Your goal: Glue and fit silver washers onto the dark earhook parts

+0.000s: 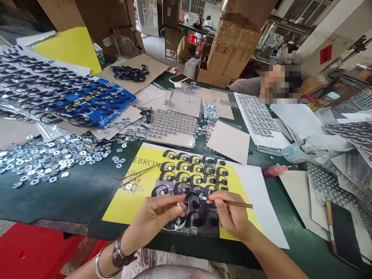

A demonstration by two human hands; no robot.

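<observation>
Black ear-hook pieces (193,182) are lying in rows on a clear plastic tray (209,230) over the yellow card (128,205), at the near edge of the green table (72,193). L hand (161,215) is pinching a small silver bit (179,203) w/ its fingertips, just above the rows. R hand (232,217) is pinching a thin brown stick (242,204), its tip pointing twd the L fingers. Loose washers (43,159) are lying scattered far left.

Thin brown stick (232,203) hangs nearly level over rowed black hooks (194,170) on yellow card (128,201).
</observation>
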